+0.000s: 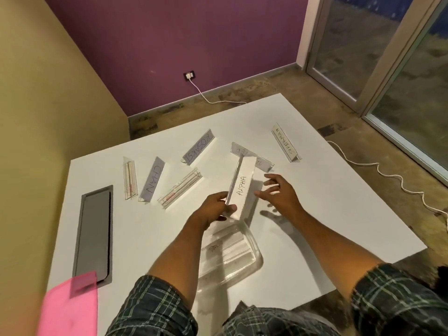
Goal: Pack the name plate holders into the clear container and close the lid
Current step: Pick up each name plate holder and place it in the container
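The left hand grips the ALPHA holder above the container, right hand spread empty; six holders lie beyond, lid unseen

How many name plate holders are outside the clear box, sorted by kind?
Clear plastic holders with handwritten names, lying on white table: 4
Clear plastic holders with no name visible: 2
White ALPHA holder, gripped by left hand: 1
Total: 7

white table, name plate holders, clear container
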`<state>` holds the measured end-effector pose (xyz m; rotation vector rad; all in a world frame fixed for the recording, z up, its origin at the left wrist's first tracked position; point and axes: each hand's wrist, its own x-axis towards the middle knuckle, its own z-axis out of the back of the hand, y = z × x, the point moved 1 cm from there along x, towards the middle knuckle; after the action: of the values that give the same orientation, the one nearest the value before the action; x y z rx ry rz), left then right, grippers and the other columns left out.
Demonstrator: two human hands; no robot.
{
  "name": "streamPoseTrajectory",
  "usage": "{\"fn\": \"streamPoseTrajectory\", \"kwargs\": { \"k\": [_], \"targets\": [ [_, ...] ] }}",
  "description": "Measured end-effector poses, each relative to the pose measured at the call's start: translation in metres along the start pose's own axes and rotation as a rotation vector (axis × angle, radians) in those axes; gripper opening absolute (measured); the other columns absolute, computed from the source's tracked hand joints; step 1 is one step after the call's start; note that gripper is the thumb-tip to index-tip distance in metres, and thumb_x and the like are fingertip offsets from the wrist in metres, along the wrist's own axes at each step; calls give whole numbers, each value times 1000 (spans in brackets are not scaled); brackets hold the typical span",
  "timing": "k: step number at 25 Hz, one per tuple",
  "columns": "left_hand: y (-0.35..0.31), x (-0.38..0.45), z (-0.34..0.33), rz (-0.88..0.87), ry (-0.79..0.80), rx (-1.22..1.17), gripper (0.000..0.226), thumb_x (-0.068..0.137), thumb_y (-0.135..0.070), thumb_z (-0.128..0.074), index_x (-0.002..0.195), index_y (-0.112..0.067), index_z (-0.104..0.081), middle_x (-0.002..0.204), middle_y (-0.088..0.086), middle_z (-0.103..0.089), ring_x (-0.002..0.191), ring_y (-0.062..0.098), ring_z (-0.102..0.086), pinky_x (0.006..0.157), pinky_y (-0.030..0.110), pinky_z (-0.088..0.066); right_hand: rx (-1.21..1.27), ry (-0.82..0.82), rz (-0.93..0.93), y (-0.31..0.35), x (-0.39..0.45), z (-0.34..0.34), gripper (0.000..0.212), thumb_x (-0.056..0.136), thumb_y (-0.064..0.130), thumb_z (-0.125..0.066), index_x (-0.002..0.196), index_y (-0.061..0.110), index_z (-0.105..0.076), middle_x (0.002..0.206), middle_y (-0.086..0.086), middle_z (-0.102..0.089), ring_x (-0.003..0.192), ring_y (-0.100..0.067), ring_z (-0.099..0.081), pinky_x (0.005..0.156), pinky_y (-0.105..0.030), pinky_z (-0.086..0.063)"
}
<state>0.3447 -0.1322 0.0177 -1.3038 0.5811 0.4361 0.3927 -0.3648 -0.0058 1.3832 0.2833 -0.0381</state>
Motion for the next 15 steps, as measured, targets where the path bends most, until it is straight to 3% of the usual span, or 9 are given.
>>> {"fn": "streamPoseTrajectory", "kwargs": {
  "k": [3, 5, 7, 8, 11, 15],
  "targets": [
    [13, -23, 41, 15, 70, 159, 36, 82, -1, -71, 112, -21, -73, 83, -3, -70, 76, 12, -65, 78, 32, -53, -177, 59, 242, 18, 6, -8, 93, 62, 39, -95, 141, 41, -45, 136, 19, -52, 117, 0, -54, 89, -21, -50],
    [23, -40, 64, 29, 101, 239, 17, 82, 4, -70, 92, -10, -74, 68, -6, -63, 71, 13, -61, 73, 31, -50, -379, 211, 423, 27, 6, -18, 87, 61, 51, -92, 138, 43, -51, 138, 25, -50, 126, 3, -47, 102, -24, -46],
    [34, -53, 80, 52, 129, 315, 27, 82, 7, -71, 75, -19, -74, 62, -5, -59, 74, 17, -59, 74, 33, -47, -575, 372, 544, 33, 7, -29, 77, 63, 58, -88, 132, 40, -61, 137, 24, -54, 128, 5, -45, 109, -30, -42],
    [40, -59, 86, 65, 140, 373, 31, 81, 8, -71, 78, -23, -76, 65, -3, -61, 75, 18, -57, 74, 34, -45, -663, 448, 586, 34, 8, -35, 75, 64, 61, -85, 131, 38, -62, 135, 22, -57, 127, 5, -45, 110, -28, -41],
    [55, -71, 92, 78, 166, 512, 42, 80, 5, -72, 113, -21, -77, 88, 2, -70, 81, 15, -56, 73, 33, -43, -890, 629, 644, 32, 7, -54, 76, 68, 69, -77, 134, 36, -59, 131, 17, -61, 122, -2, -51, 103, -24, -42],
    [68, -75, 87, 67, 117, 585, 48, 78, 0, -74, 118, -27, -74, 94, -1, -73, 84, 12, -58, 79, 29, -47, -1235, 914, 626, 21, 0, -83, 76, 77, 61, -72, 144, 30, -50, 137, 8, -60, 122, -16, -55, 95, -32, -44]
  ]
}}
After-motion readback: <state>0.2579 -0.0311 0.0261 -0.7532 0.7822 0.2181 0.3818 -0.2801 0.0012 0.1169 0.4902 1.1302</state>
